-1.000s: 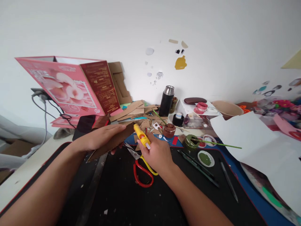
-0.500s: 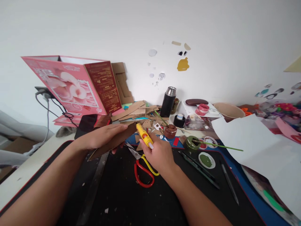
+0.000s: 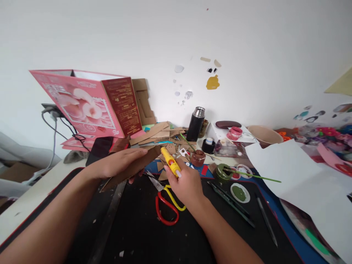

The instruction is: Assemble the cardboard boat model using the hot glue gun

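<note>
My left hand is closed round a brown cardboard piece, held tilted above the black mat. Its fingertips show below the cardboard's edge. In my right hand is a yellow glue gun, with the end of a pale glue stick poking out of its back. The gun's front end is at the right end of the cardboard; whether they touch I cannot tell. Under the hands lie scissors with one red and one yellow handle. A metal ruler rests on the mat to their left.
Cardboard scraps are heaped behind my hands, beside a pink box and a black flask. To the right are a brown paint jar, a green paint jar with a brush across it, pens and white paper.
The camera has tilted slightly up, so the surroundings sit a little lower in the picture. Both hands keep their grips, with the glue gun still at the cardboard's end.
</note>
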The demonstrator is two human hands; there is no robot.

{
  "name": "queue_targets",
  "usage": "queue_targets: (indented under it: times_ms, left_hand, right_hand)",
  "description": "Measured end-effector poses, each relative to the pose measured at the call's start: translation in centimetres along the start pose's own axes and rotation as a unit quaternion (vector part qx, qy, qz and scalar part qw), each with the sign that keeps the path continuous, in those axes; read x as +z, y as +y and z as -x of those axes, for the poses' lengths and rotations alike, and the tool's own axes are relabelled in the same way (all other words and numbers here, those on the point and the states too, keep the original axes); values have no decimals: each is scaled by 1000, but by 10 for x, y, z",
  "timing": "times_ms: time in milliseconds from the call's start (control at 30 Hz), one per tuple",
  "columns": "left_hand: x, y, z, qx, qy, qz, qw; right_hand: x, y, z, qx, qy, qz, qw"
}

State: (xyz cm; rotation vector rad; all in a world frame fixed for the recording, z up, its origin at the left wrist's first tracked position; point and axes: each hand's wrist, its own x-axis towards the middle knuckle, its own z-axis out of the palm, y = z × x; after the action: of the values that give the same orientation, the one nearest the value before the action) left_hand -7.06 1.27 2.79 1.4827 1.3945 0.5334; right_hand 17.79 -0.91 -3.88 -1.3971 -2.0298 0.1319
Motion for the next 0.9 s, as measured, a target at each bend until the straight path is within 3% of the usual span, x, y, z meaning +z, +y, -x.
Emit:
queue_targets:
  times_ms: [100, 400, 700, 900]
  left_hand:
    - [1, 2, 1, -20, -37, 14, 999]
    - [-5, -10, -7, -20, -53, 24, 998]
    - [1, 0, -1, -6, -41, 34, 999]
    - [-2, -3, -5, -1, -64, 10, 998]
  right_hand:
    - [0, 0, -1, 2, 7, 4, 1000]
    - [-2, -1, 1, 6, -2, -8, 1000]
    - [-3, 0, -1, 12, 20, -8, 1000]
    - [-1, 0, -1, 2, 19, -10, 1000]
